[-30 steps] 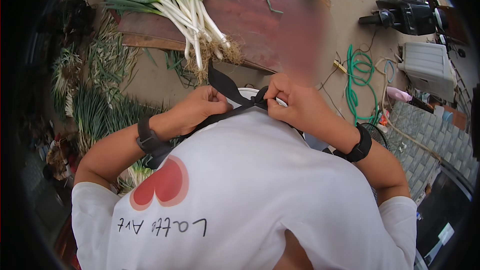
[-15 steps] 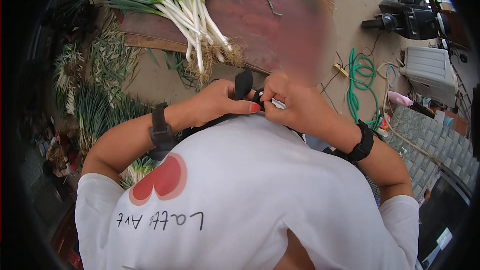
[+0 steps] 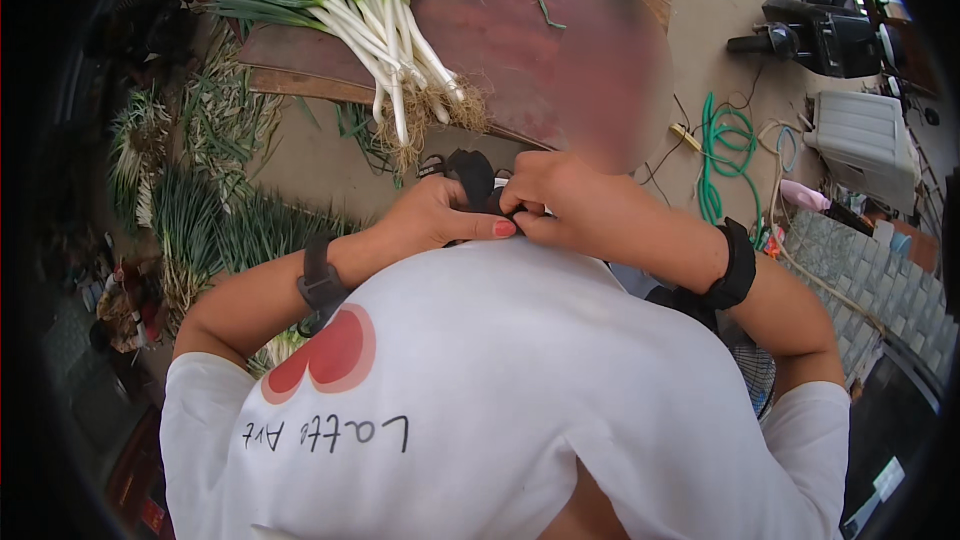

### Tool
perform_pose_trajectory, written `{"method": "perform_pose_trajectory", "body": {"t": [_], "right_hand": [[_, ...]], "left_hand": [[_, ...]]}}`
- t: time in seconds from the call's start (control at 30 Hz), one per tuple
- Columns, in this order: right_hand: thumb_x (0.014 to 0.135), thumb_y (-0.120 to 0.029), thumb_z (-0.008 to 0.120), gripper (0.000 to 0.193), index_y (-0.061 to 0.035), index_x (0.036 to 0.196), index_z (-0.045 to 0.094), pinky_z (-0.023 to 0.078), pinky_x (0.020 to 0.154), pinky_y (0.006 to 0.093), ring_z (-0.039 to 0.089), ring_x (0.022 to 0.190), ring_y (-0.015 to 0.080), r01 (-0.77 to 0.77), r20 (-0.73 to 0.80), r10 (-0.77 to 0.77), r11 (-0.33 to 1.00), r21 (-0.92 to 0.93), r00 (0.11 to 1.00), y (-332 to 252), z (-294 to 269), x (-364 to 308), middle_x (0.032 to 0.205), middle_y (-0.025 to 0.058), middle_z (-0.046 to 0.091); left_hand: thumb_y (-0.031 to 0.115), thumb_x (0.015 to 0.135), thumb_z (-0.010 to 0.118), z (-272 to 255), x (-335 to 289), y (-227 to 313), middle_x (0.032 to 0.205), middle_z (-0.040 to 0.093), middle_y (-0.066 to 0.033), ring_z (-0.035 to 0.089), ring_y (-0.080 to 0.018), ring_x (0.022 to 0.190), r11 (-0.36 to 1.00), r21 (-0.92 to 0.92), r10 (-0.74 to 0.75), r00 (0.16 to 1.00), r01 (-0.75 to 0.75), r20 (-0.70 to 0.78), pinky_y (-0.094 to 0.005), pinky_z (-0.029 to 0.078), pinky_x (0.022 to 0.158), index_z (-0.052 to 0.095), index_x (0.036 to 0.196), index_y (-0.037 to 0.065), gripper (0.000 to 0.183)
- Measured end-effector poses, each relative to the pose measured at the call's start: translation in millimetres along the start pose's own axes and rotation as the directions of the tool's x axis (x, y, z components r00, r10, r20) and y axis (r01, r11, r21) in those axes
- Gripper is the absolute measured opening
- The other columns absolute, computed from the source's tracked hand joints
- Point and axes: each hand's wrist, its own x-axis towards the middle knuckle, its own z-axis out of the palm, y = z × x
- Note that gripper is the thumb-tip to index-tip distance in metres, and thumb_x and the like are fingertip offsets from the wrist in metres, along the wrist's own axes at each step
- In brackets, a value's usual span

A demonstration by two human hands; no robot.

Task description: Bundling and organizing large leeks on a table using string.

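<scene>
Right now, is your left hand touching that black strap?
Touching. The head view shows the black strap caught between the left hand's thumb and fingers, with no gap.

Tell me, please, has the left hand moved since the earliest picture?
Yes, the left hand has shifted rightward, closer to the right hand, judged against the green onions on the table.

One head-worn fisheye looks down from close above the white shirt

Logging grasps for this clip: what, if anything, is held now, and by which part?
A black strap: the left hand grips it beside its raised bend, the right hand close by; the exact pinch points are hidden.
</scene>
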Motion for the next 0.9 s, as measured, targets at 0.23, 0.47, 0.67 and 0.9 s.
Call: {"method": "perform_pose_trajectory", "body": {"t": [0.23,0.47,0.67,0.9], "right_hand": [[0.073,-0.012,0.06,0.01,-0.0045,0.066,0.058,0.045,0.056,0.0376,0.056,0.065,0.0276,0.167,0.246,-0.09,0.934,-0.315,0.965,-1,-4,20,0.071,0.0081,0.052],[0.069,-0.004,0.061,0.011,-0.0033,0.066,0.05,0.044,0.053,0.037,0.051,0.06,0.0269,0.187,-0.145,-0.22,0.96,-0.209,0.965,6,5,5,0.067,0.0088,0.048],[0.072,-0.008,0.057,0.008,-0.0031,0.069,0.051,0.046,0.057,0.0364,0.054,0.067,0.0258,0.188,-0.13,-0.229,0.945,-0.269,0.965,8,8,0,0.071,0.0099,0.05],[0.072,-0.008,0.057,0.01,-0.004,0.068,0.049,0.046,0.056,0.0348,0.052,0.066,0.0232,0.243,-0.168,-0.285,0.942,-0.232,0.944,8,12,-4,0.07,0.0081,0.047]], "left_hand": [[0.023,0.077,0.074,-9,6,-11,0.087,0.064,-0.0031,0.055,-0.005,0.076,0.998,0.063,-0.028,0.999,0.026,0.023,-0.0212,0.043,0.065,0.065,0.096,0.001,0.03],[0.028,0.086,0.063,-6,-1,-7,0.088,0.062,-0.0022,0.054,-0.0058,0.077,0.995,-0.053,0.083,0.996,-0.085,-0.038,-0.0208,0.043,0.067,0.064,0.099,0.0,0.03],[0.034,0.093,0.05,-31,-20,-4,0.064,0.056,-0.0048,0.048,-0.0058,0.06,0.872,0.488,0.144,0.969,-0.028,-0.202,-0.0272,0.037,0.052,0.064,0.084,-0.003,0.04],[0.031,0.094,0.049,-32,-46,-20,0.061,0.058,-0.0068,0.054,-0.0136,0.057,0.892,0.447,0.241,0.909,-0.069,-0.34,-0.0295,0.039,0.052,0.062,0.072,-0.005,0.044]]}}
